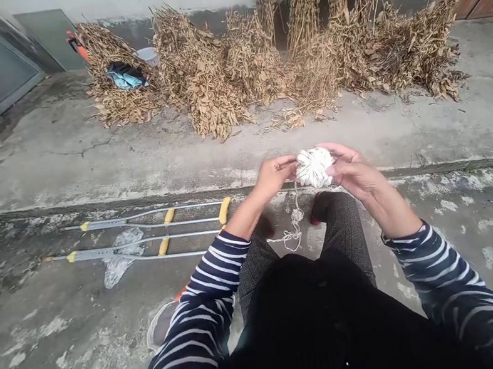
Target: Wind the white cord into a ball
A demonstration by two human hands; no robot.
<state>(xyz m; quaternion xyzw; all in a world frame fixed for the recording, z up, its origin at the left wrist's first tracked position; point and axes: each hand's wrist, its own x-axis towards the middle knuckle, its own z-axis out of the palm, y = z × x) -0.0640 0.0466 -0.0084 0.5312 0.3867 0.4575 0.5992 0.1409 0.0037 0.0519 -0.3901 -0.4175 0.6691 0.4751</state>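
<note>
A white ball of cord (315, 167) is held up between my two hands, above my feet. My right hand (355, 171) grips its right side, thumb in front and fingers behind. At the ball's left edge, my left hand (272, 176) has its fingers pinched together; whether they hold a strand or the ball's edge is too small to tell. A thin length of white cord (298, 215) hangs from the ball and lies in loose, tangled loops on the ground between my shoes.
Two crutches (143, 246) with yellow pads lie on the ground at the left, with a clear plastic bag (121, 257) by them. A low concrete step (129, 167) runs across ahead. Dried plant bundles (202, 71) lean against the wall.
</note>
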